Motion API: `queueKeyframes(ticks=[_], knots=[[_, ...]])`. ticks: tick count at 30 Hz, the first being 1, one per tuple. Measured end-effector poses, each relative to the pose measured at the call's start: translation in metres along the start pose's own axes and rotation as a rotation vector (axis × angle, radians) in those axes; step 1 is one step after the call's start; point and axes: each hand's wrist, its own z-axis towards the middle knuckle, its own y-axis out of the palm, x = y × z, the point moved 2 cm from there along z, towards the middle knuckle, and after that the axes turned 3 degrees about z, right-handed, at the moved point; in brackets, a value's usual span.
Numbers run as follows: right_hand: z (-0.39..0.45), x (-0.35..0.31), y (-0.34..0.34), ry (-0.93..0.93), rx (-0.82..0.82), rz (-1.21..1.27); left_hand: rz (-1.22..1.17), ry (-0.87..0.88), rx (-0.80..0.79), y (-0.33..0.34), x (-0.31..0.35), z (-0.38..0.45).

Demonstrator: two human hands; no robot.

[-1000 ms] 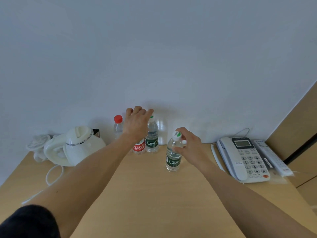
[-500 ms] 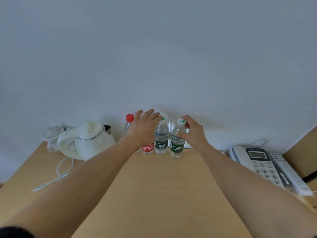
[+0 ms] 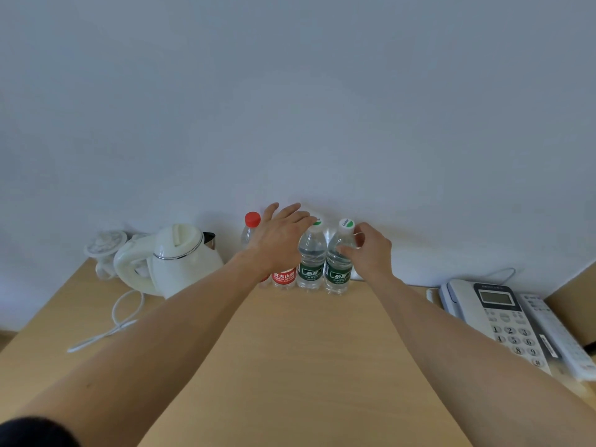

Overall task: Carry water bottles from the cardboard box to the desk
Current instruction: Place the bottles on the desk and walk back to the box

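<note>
Four water bottles (image 3: 338, 262) stand in a row at twelve o'clock on the worktop (image 3: 290, 366), against the wall. The right hand (image 3: 371, 251) loosely cups the rightmost bottle's shoulder; the left hand (image 3: 279, 237) hovers flat, fingers straight, holding nothing. Full and thin-walled, they look fairly heavy, squashy and slick, best gripped round the labelled middle.

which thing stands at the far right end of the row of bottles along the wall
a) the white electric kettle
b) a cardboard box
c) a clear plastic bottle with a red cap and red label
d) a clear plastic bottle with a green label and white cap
d: the clear plastic bottle with the green label and white cap ends the row on the right, with the right hand at it; the red-capped bottle is at the left end.
</note>
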Motion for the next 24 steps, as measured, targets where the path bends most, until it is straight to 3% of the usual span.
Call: queueKeyframes(ticks=[24], knots=[[-0.001, 0.0086, 0.0056, 0.114, -0.029, 0.034, -0.077, 0.002, -0.033, 0.0033, -0.0044, 0.0032]])
